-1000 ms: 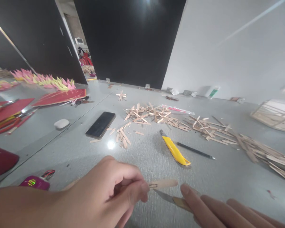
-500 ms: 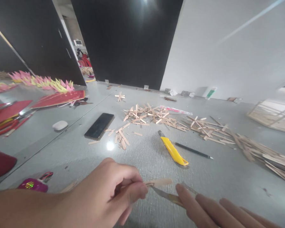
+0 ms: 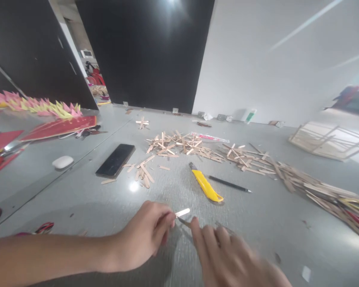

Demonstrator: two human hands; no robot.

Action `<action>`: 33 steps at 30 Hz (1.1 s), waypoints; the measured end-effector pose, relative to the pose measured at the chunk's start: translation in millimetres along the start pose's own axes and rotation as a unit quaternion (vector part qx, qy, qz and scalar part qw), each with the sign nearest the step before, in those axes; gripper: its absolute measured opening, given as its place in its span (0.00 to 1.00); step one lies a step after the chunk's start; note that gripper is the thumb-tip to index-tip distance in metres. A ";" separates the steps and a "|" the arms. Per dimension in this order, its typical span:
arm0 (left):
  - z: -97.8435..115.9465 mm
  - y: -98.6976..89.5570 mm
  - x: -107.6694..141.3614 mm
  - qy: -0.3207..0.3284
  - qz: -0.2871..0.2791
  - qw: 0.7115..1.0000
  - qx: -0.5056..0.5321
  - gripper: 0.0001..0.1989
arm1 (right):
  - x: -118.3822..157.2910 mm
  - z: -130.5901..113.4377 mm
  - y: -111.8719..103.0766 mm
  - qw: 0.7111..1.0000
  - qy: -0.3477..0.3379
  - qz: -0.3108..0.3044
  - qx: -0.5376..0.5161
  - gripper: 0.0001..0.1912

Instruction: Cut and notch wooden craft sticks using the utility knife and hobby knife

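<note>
Near the bottom centre, my left hand (image 3: pixel 151 231) pinches a short flat wooden stick (image 3: pixel 183 213), whose pale rounded end sticks out to the right. My right hand (image 3: pixel 219 251) is closed round a thin knife (image 3: pixel 184 222), its index finger stretched along the top and the handle hidden under the fingers. The knife's tip meets the stick close to my left fingertips. Beyond the hands, a yellow box cutter (image 3: pixel 206 185) lies on the grey table (image 3: pixel 161 191), with a black pen (image 3: pixel 229 184) to its right.
A phone (image 3: pixel 116 160) and a white case (image 3: pixel 63 162) lie at left. Wooden stick pieces (image 3: pixel 179 144) are heaped behind, and long strips (image 3: pixel 323 191) stretch to the right. A wooden frame (image 3: pixel 326 139) stands far right; pink and yellow paper points (image 3: pixel 38 104) are at far left.
The view has shifted, so the table items appear further left. Both hands show slightly farther from the camera, and more of my right hand is visible. The stick and knife are still held.
</note>
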State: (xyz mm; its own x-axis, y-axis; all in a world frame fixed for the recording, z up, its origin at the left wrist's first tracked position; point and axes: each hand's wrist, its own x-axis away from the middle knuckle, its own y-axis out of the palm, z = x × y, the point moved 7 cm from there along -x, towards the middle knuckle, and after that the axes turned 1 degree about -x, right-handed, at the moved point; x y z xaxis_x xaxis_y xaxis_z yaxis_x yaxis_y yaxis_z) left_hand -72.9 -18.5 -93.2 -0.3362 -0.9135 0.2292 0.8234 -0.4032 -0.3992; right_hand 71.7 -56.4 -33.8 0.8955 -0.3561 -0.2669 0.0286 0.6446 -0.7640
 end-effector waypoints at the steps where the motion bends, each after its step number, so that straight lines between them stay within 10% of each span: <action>1: -1.6 1.5 0.0 -0.005 -0.002 1.000 0.005 0.18 | 1.9 7.0 9.5 0.999 -0.005 0.004 -0.039 0.20; 7: -18.1 9.2 -7.0 -0.087 0.009 0.992 0.094 0.18 | 2.7 29.2 49.2 0.987 -0.072 -0.017 -0.146 0.17; 15: -27.3 15.0 -5.0 -0.071 0.033 0.992 0.097 0.22 | -14.3 -28.1 17.7 0.998 0.007 -0.031 -0.057 0.12; 23: -23.5 14.5 -2.8 -0.058 0.052 0.994 0.074 0.24 | 4.2 18.4 64.7 0.990 -0.075 0.021 -0.114 0.15; 33: -23.0 14.9 1.5 -0.031 0.061 0.996 0.058 0.22 | -18.4 -24.2 16.6 0.999 0.014 -0.004 -0.039 0.16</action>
State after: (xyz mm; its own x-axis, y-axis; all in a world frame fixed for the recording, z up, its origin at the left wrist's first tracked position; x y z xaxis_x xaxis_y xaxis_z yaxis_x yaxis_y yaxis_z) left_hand -71.7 -27.1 -119.2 -0.2044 -0.9490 0.2400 0.9052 -0.2766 -0.3226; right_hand 45.0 -55.4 -55.8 0.8828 -0.3806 -0.2753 0.0009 0.5875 -0.8092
